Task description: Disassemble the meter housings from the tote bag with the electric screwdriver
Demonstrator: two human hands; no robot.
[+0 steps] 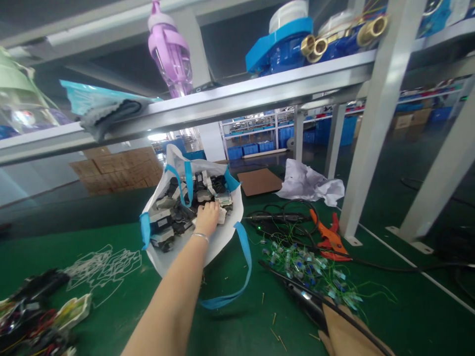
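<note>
My left hand reaches into a white bag with blue handles. Its fingers are bent over a white plastic part whose edge shows beside them; the fingertips are partly hidden. Around the hand the bag holds many grey, white and black plastic parts. At the lower right, my right hand is closed around a black, corded electric screwdriver, its thin end pointing up and left. Just above this tool lies a heap of small clear and blue pieces with green wires.
Loose screws lie on the green table. A second black tool, orange clamp, crumpled paper and brown board sit to the right. White wire pieces lie left. A metal shelf crosses above.
</note>
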